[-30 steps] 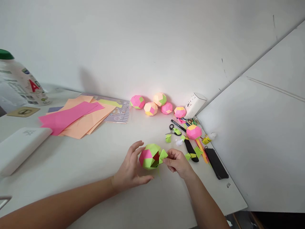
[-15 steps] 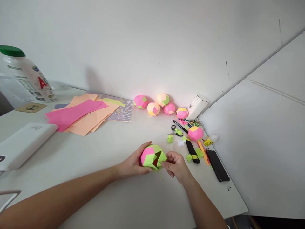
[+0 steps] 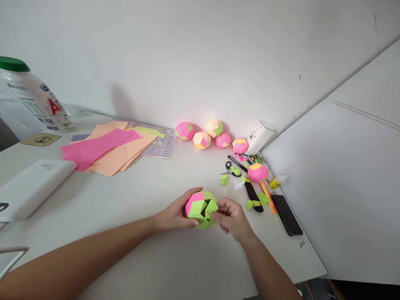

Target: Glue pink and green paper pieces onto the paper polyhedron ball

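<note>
A green and pink folded-paper ball [image 3: 196,207] is cradled in my left hand [image 3: 174,214], thumb along its near side and fingers behind it. Its right side has a gap that shows a dark reddish inside. Over that gap sits a green paper flap [image 3: 211,208], pinched between the thumb and fingers of my right hand [image 3: 233,218]. Whether the flap is joined to the ball at its hidden edge I cannot tell. A thin green strip hangs under the ball. Both hands are just above the white table [image 3: 150,258].
Several finished paper balls [image 3: 201,140] line the wall. To the right lie scissors [image 3: 229,168], a black-and-yellow cutter [image 3: 253,196], green paper scraps [image 3: 224,179], a glue bottle [image 3: 277,181] and a black case [image 3: 286,214]. Paper sheets [image 3: 109,150], a white box-like device [image 3: 37,189] and a bottle [image 3: 39,100] stand left.
My right hand has pressed the green flap slightly inward, toward the ball's gap, which looks narrower. My left hand keeps its hold. The view has shifted slightly.
</note>
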Available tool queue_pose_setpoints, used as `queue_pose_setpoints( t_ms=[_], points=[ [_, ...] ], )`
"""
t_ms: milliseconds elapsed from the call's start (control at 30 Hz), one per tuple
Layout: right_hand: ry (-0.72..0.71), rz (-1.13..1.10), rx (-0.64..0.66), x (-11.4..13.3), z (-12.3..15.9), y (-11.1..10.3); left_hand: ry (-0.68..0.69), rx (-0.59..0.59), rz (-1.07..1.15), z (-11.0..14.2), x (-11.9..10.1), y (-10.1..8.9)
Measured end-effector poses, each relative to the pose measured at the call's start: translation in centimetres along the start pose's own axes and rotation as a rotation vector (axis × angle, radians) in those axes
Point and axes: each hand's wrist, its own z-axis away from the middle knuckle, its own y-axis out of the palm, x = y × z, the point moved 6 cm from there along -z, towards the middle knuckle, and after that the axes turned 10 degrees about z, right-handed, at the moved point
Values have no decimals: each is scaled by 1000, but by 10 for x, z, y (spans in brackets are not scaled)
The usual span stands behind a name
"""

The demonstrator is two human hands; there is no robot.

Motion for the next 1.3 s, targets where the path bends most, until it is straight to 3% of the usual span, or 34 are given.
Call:
queue_pose_setpoints(
  t_ms=[1300],
  points=[
    [50,-2,1,1,1,2,13,8,-56,0,2,-2]
  ],
)
